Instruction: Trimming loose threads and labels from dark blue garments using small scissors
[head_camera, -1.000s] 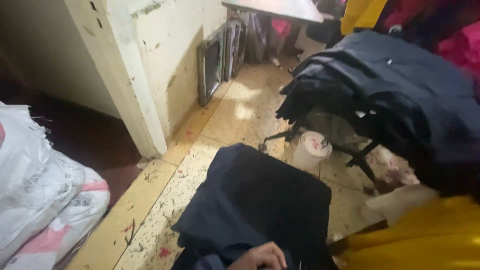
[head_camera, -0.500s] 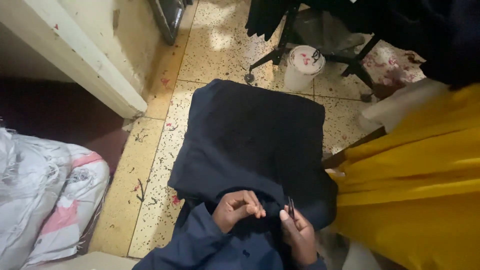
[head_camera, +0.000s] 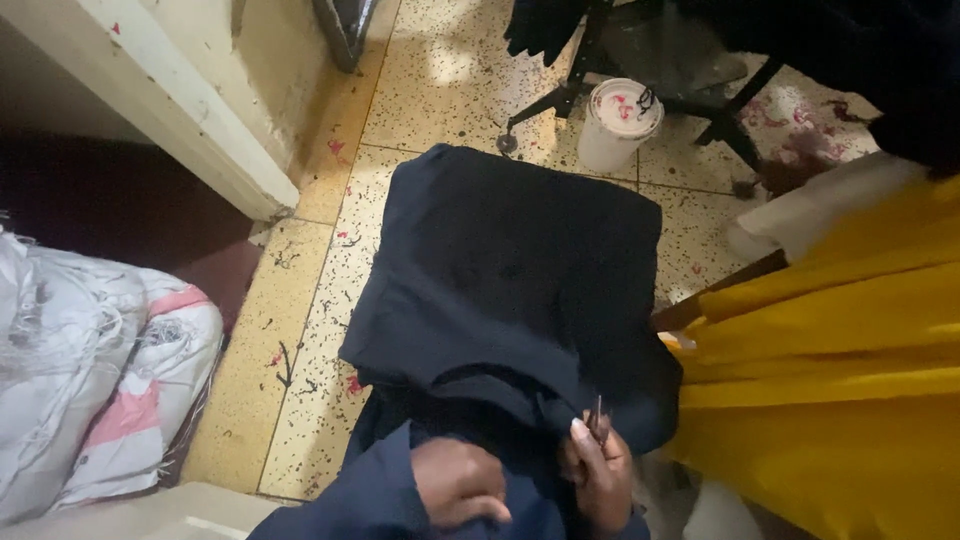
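Single head-worn camera, looking steeply down from above. Close on both hands at bottom edge (left hand (head_camera: 458, 483), right hand (head_camera: 598, 470)), dark navy cloth (head_camera: 510, 290) centre frame, speckled floor (head_camera: 440, 90) stretching toward top.

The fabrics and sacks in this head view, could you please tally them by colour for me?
Dark navy fabric, under both hands: 1
Yellow fabric: 1
White and pink woven sacks: 2
Total: 4
The left hand rests on the navy fabric; the right hand pinches a small thin tool.
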